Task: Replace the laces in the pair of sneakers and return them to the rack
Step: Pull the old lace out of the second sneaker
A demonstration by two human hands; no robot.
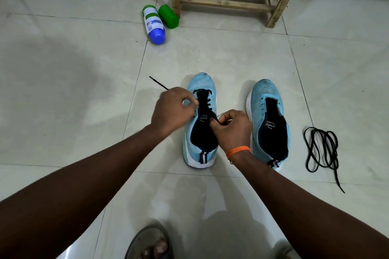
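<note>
Floor (63, 73): glossy pale square tiles, thin dark grout lines. Rack (227, 2): 1, raw light wood, slatted shelves, angled legs, far side of the floor, nothing seen on it. Sneakers: 2, side by side on the floor in front of the person, toes toward the rack, well short of it. Both are light-blue knit mesh with navy tongue and lining, white foam soles and a striped heel tab. Laced sneaker (202, 82), on the left: black lace crossed through the front eyelets only. Unlaced sneaker (265, 92), on the right: eyelets bare, tongue exposed. Hands: 2, bare. Left hand (174, 107) has curled fingers pinching the threaded lace (159, 83) at the shoe's left eyelet row, its thin stiff end poking out past the knuckles. Right hand (231, 126) has curled fingers pinching the laced sneaker at the tongue edge; lace in that pinch unclear. Bottles: 2, plastic cylinders lying on their sides, touching near the rack leg: labelled bottle (153, 23) with blue cap, green bottle (169, 16). Sandal (143, 239): 1, grey, toes showing, bottom edge. Loose lace (322, 149): 1, black, flat cord, loosely coiled right of the unlaced sneaker. Wristband (237, 150): 1, orange thread, right wrist.
</note>
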